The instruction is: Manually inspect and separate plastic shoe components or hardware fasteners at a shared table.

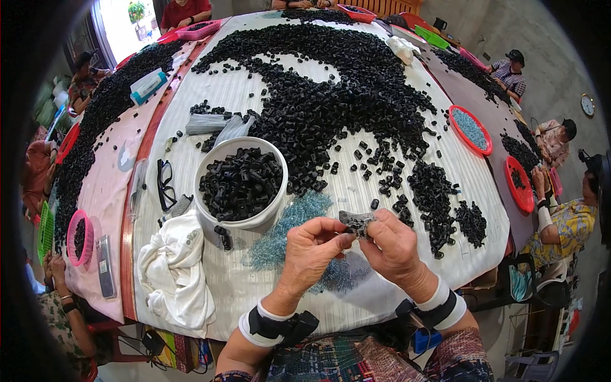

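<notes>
The left hand [309,258] and the right hand [400,249] meet above the near part of the table [245,302], each grip pinched narrow, thumb against fingers, on a small dark grey piece [356,220] held between them; its far details are hidden by the fingertips. Beneath and beside the left hand spreads a loose heap of translucent blue bits [273,243]. Just beyond, to the left, stands a round white bucket [247,224] filled with short black cylindrical parts [242,183]. Left of it lie black-framed eyeglasses [167,194], with a crumpled white cloth [173,270] nearer the person. A broad pile of similar black parts [318,114] covers the table's middle and far side. Farther right, a red basket [489,148] holds more blue bits, and co-workers sit around the edges.
</notes>
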`<state>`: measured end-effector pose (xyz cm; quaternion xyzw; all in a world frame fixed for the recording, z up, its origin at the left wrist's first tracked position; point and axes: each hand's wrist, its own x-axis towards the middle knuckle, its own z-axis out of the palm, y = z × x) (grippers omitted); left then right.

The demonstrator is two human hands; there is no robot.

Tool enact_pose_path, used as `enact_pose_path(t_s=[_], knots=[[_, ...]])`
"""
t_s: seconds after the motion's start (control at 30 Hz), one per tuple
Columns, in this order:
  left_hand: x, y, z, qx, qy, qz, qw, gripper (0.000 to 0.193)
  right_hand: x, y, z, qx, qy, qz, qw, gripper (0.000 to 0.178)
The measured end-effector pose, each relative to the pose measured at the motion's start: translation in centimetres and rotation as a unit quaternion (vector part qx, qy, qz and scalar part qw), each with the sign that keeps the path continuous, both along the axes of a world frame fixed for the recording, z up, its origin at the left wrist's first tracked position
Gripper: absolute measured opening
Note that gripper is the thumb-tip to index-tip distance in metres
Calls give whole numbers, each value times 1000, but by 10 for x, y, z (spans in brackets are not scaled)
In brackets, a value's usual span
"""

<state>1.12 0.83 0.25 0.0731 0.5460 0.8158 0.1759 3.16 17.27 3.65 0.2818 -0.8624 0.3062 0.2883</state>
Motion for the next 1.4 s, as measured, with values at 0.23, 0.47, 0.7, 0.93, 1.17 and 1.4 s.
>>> enact_pose_path(t_s=[0.23,0.47,0.7,0.93,1.17,1.4], knots=[[0,0,3,1,-7,2,1000,18,2,1,-5,-26,-49,-34,998,22],[-1,1,1,8,-1,6,1000,17,2,-5,-7,-50,-9,-42,998,22],[-5,2,-1,33,-18,1,999,16,1,1,-4,-40,-19,-2,999,19],[-4,-1,-5,48,-45,10,998,15,-72,53,-19,51,-57,-166,983,35],[-2,-1,-4,44,-61,12,997,16,-97,57,-48,244,-251,-230,908,43],[-5,1,0,43,-50,5,998,16,-41,56,-60,240,-171,-150,944,36]])
